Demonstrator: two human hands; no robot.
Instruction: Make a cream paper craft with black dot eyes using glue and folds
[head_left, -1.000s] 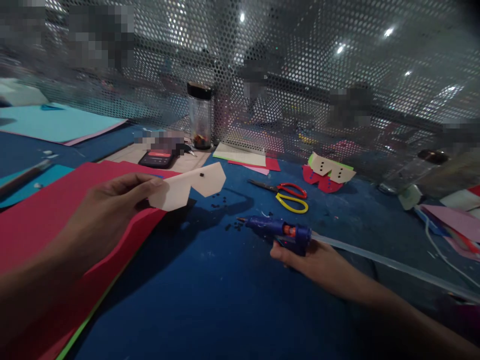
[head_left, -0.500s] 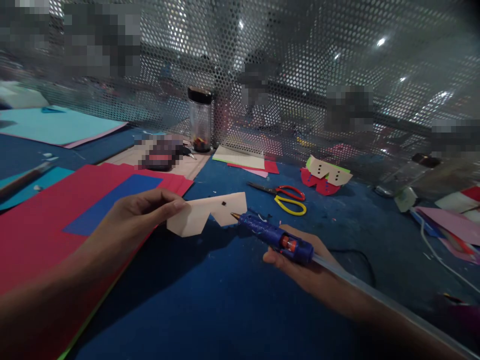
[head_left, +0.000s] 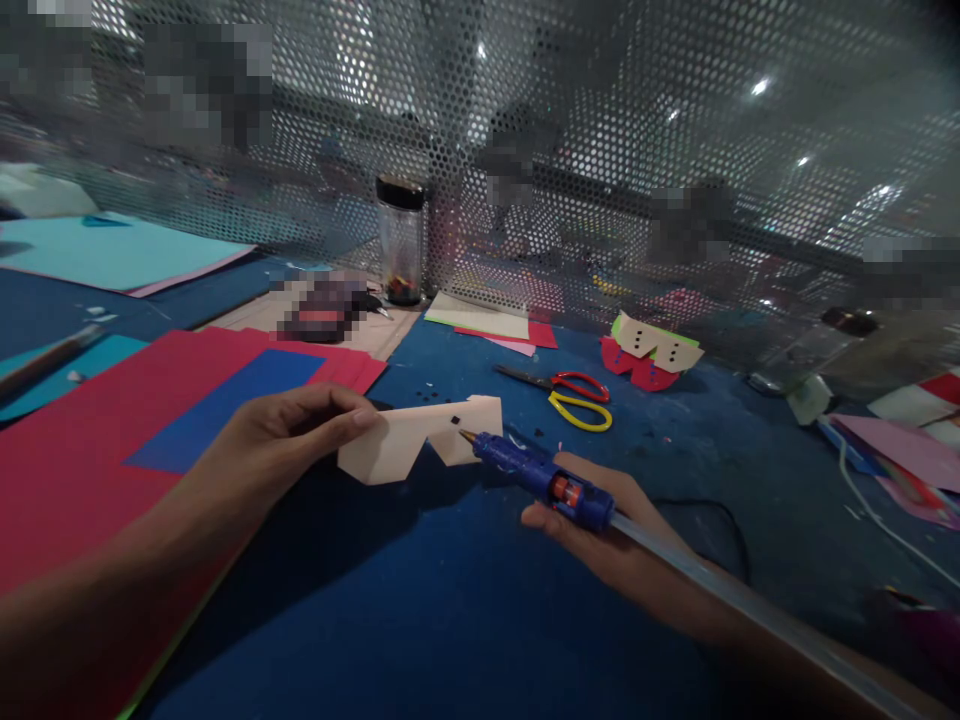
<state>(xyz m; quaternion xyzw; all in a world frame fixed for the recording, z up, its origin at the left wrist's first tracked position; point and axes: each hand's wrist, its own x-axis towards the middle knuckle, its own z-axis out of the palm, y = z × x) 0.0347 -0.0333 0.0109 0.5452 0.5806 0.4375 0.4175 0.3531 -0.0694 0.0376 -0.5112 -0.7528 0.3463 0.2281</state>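
My left hand (head_left: 300,435) pinches the left end of a cream paper cutout (head_left: 386,445) with a notched lower edge, held just above the table. One small black diamond piece (head_left: 455,420) sits on its right half. My right hand (head_left: 600,510) is closed around a blue glue gun (head_left: 540,475), a long clear glue stick (head_left: 712,575) running out of its back. The brass nozzle (head_left: 468,437) points at the paper just below the black piece; whether it touches, I cannot tell. Several tiny black bits lie behind the paper.
Scissors (head_left: 574,393) with red and yellow handles lie behind the glue gun. Layered paper cutouts (head_left: 652,350) with black dots lean at the back right. Red sheets (head_left: 67,470) and a blue strip (head_left: 232,405) cover the left. A lidded jar (head_left: 403,240) stands by the perforated metal screen (head_left: 570,130).
The paper has moved slightly right and down, with its right end tilted. The glue gun has shifted a little left, bringing its nozzle nearer the black piece. Both hands keep their holds.
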